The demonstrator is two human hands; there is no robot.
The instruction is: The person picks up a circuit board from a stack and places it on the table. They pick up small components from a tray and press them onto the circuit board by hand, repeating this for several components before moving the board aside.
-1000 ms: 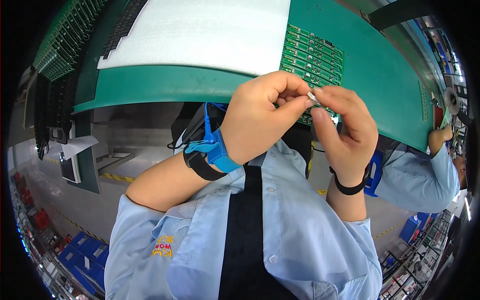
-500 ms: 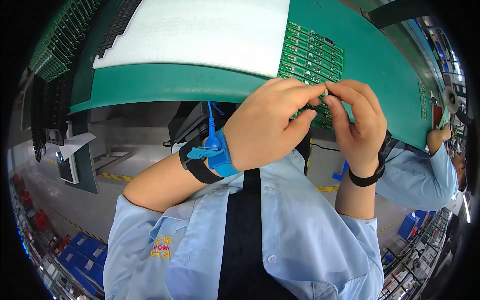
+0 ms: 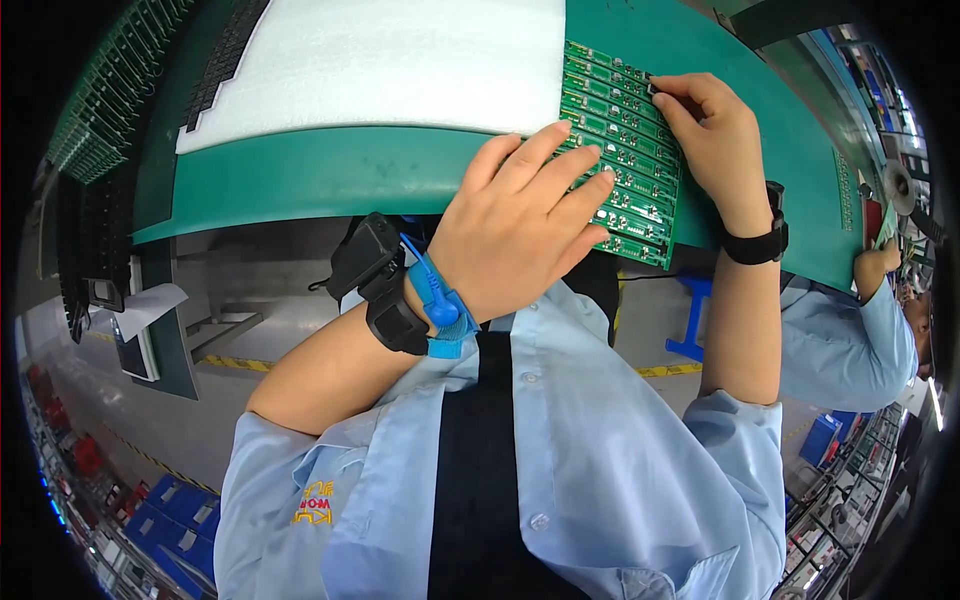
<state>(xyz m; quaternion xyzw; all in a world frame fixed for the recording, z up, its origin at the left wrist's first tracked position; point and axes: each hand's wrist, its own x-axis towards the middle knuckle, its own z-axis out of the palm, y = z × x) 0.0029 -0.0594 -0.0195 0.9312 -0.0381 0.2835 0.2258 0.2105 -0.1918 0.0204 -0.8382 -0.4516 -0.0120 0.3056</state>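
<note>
A green circuit board panel (image 3: 640,165) made of several long strips lies on the green work mat, over its near edge. My left hand (image 3: 525,210) rests on its left side, fingers spread and fingertips touching the strips. At the far right corner of the panel, my right hand (image 3: 715,135) pinches with thumb and forefinger. What sits between those fingertips is too small and covered to make out. A blue wrist strap (image 3: 440,305) with a cord and a black device are on my left wrist; a black band (image 3: 757,245) circles my right wrist.
White foam sheet (image 3: 380,65) covers the mat left of the panel. Upright green boards (image 3: 120,90) stand in a black rack at far left. Another person's blue sleeve (image 3: 840,345) shows at the right, near another board (image 3: 845,190). A blue stool (image 3: 690,320) stands below the table.
My hands have parted from their shared pinch on a small part. The left came down flat on the panel; the right moved away from me to the far right corner.
</note>
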